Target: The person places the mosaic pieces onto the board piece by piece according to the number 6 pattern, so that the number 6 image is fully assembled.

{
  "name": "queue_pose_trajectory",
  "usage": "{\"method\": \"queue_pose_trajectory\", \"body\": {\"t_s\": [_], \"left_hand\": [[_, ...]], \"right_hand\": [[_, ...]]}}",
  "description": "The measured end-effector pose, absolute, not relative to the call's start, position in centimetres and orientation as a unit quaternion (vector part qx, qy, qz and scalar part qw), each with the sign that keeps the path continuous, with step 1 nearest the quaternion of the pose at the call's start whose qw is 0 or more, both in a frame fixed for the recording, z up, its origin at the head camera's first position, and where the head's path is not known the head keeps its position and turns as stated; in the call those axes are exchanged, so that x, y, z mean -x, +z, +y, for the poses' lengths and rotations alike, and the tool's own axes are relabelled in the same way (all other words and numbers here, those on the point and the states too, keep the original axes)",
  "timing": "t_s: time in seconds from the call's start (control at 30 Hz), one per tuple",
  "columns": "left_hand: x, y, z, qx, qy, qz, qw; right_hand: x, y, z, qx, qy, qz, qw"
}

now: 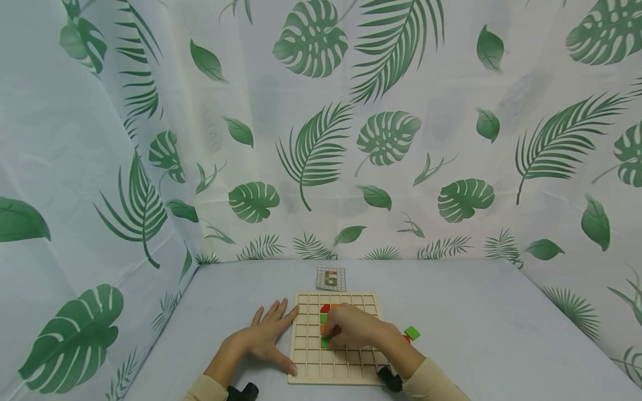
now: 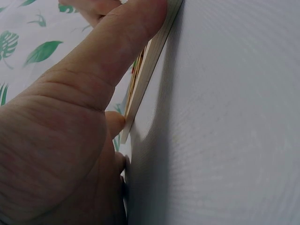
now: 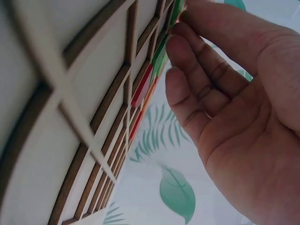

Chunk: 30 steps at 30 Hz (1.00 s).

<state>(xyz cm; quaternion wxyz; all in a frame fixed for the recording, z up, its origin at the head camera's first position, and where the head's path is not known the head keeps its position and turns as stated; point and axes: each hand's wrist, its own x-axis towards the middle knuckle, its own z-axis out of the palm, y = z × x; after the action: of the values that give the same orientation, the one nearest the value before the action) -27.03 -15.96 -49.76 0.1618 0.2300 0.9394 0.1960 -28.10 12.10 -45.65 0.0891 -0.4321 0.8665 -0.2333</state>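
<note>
A wooden grid board (image 1: 311,370) lies on the table with small coloured tiles in some of its squares. My left hand (image 1: 263,337) is spread flat at the board's left side, thumb at its near corner and index fingertip at its left edge. Over the board's middle, my right hand (image 1: 353,326) pinches a green tile (image 1: 325,342) at the lower left of the pattern. Above that tile run an orange tile (image 1: 323,329), another green tile (image 1: 323,318) and a red tile (image 1: 325,308). The right hand hides part of the pattern.
Beyond the board lies a small card (image 1: 331,278) printed with a grid and a coloured figure. A loose green tile (image 1: 412,333) and a red tile (image 1: 407,338) lie to the right, partly behind the right forearm. Leaf-patterned cloth (image 1: 386,223) hangs behind and along the sides.
</note>
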Motion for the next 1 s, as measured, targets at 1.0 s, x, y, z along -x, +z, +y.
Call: {"method": "queue_pose_trajectory", "body": {"t_s": [1.0], "left_hand": [[26.9,-49.4,-15.9,-0.232,0.205,0.937,0.163]], "right_hand": [[29.9,-44.7,24.2,0.29,-0.274,0.917,0.013]]}}
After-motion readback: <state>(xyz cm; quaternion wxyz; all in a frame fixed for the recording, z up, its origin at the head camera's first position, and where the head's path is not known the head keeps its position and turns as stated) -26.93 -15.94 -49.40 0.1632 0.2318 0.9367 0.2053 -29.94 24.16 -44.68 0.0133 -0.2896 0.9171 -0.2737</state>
